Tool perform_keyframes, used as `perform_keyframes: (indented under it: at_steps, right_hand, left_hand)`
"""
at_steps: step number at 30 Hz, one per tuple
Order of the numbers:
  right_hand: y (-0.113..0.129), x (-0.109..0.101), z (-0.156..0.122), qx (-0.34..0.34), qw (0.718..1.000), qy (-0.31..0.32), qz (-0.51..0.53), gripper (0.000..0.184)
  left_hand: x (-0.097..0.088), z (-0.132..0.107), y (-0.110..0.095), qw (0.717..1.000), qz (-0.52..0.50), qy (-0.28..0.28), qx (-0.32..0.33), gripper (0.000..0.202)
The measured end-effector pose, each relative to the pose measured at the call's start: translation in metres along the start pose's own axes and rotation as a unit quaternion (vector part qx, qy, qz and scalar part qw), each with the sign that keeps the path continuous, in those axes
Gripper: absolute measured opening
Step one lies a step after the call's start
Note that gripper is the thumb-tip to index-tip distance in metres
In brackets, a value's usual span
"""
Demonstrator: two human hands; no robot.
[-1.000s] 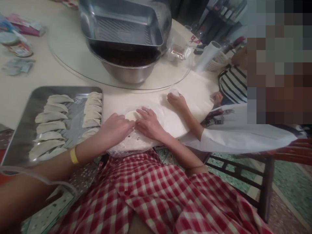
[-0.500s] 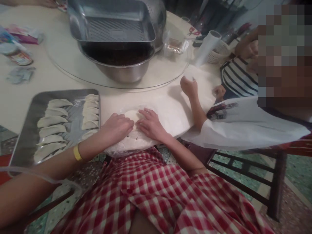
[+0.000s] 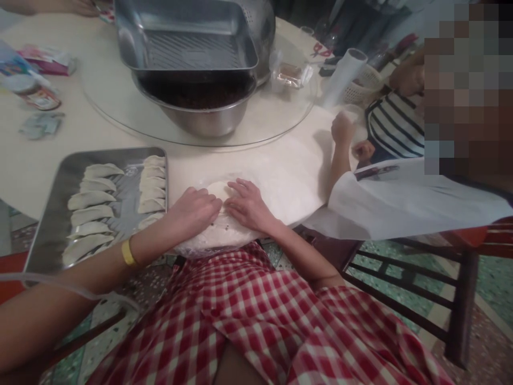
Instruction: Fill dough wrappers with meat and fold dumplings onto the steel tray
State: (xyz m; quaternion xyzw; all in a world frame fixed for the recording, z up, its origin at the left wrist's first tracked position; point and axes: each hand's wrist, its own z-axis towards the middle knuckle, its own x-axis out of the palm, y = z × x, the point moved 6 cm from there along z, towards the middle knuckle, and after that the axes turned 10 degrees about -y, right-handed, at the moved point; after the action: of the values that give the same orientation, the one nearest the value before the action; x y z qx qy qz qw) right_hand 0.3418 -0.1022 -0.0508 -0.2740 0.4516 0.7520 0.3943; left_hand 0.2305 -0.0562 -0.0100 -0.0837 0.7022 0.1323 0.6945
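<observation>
Fingers (image 3: pixel 211 204) of your left hand (image 3: pixel 191 214) are bent inward with the knuckles up, while those of your right hand (image 3: pixel 250 208) fan loosely, the upper ones reaching out to the left; the two hands nearly meet at their tips. You bring both forearms in from the near side, the left one long and slanting, with a yellow band (image 3: pixel 127 252) near its wrist. Beneath your hands, clear plastic (image 3: pixel 188 248) lies at the near edge of a pale table (image 3: pixel 296 160). To the left you have a metal tray (image 3: pixel 51 206) with two columns of dumplings (image 3: pixel 91 215); on the far side, a metal bowl (image 3: pixel 202 122) stands on a glass turntable (image 3: pixel 106 104), a rectangular pan (image 3: pixel 186 37) above it. At your right, another person in a white sleeve (image 3: pixel 372 208) raises a hand (image 3: pixel 343 127) over the table, near a dark chair (image 3: pixel 460 310) on the speckled floor (image 3: pixel 495 272). Your pale round of dough (image 3: pixel 218 189) lies on the plastic between your hands, its far part showing just beyond your fingertips; its near part is hidden, so whether your fingers pinch it cannot be told.
</observation>
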Motion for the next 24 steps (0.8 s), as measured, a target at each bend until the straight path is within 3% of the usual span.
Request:
perform_keyframes:
  at_steps: [8, 14, 24]
  right_hand:
    - [0.003, 0.007, 0.012, 0.000, 1.000, 0.012, 0.000, 0.020]
    - [-0.004, 0.009, 0.030, 0.034, 0.999, 0.011, 0.029, 0.018]
    - [-0.007, 0.008, 0.039, 0.047, 0.997, 0.004, 0.057, 0.024]
  left_hand:
    - [-0.001, 0.008, 0.023, 0.997, -0.048, 0.002, -0.061, 0.027]
    - [0.000, 0.004, 0.034, 0.980, -0.153, -0.015, -0.126, 0.034]
    - [0.002, 0.008, 0.048, 0.975, -0.168, -0.047, -0.139, 0.038]
